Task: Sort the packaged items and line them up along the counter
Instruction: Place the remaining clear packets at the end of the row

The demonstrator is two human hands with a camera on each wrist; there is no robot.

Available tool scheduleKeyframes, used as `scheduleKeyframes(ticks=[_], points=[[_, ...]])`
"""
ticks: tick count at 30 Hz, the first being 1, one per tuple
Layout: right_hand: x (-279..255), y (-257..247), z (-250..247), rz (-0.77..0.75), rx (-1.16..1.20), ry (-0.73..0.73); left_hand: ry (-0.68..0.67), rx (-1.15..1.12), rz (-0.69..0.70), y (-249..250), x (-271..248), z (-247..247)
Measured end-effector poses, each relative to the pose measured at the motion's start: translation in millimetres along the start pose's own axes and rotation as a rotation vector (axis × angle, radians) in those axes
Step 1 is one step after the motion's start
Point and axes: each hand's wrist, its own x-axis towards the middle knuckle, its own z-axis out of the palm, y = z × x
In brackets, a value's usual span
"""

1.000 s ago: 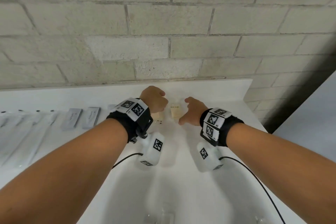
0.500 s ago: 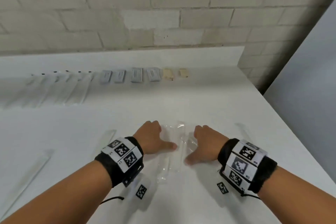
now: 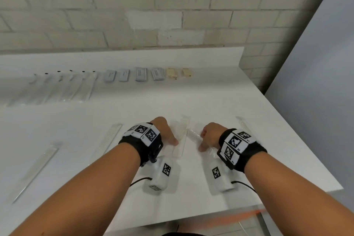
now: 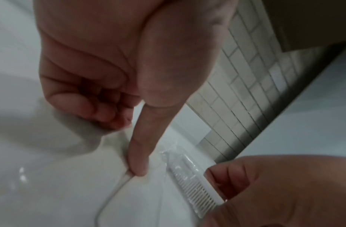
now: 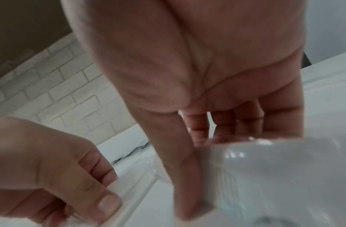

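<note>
Step in hand: each hand is taking up one wrapped comb from the near middle of the counter (image 3: 191, 101), judged from the grips.
Left hand (image 3: 164, 132): fingers curled under, thumb stretched straight down onto the edge of a clear-wrapped comb (image 3: 179, 143); it pinches that packet against the counter more than lifts it.
Right hand (image 3: 208, 137): fingers and thumb closed round a second wrapped comb (image 3: 193, 136), whose teeth show plainly in the left wrist view (image 4: 195, 193).
Key relation: both packets lie between the two hands at frame centre, long axes running roughly away from the person toward the wall; the right one tilts up-left. Each hand is nearest its own packet.
Sorted row: along the back of the counter, upper left to upper centre of the head view — long clear sleeves (image 3: 57, 88), grey flat packets (image 3: 140, 74), two cream packets (image 3: 172, 73). The row's free end lies right of the cream pair.
Still loose: another comb (image 3: 111, 137) left of the left wrist, a long clear sleeve (image 3: 36, 168) at lower left, one more packet (image 3: 243, 123) right of the right hand.
Writing: grey packets carry print, too small to read; wrist bands show only black-and-white marker squares.
</note>
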Motion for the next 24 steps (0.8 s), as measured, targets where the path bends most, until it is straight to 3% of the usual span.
scheduleKeyframes(ticks=[3,7,11,13,15,20,24], points=[[5,-3,-5,-0.013,0.113,0.051,-0.054,-0.053,-0.016,-4,1,1],[17,-20,-12,-0.021,0.497,0.118,-0.026,-0.165,-0.024,-6,-7,-6],[23,-43,2,0.034,0.421,0.123,0.142,-0.443,-0.071,-23,-4,-12],[26,-49,11,0.036,0.27,0.151,0.296,-0.413,-0.14,-40,-7,-15],[27,-51,18,-0.005,0.173,0.194,0.365,-0.287,-0.192,-63,-11,-15],[30,-59,17,-0.081,0.154,0.139,0.28,-0.071,-0.366,-105,-24,-17],[18,-70,15,-0.045,0.131,0.128,0.292,-0.058,-0.338,-111,-31,-21]])
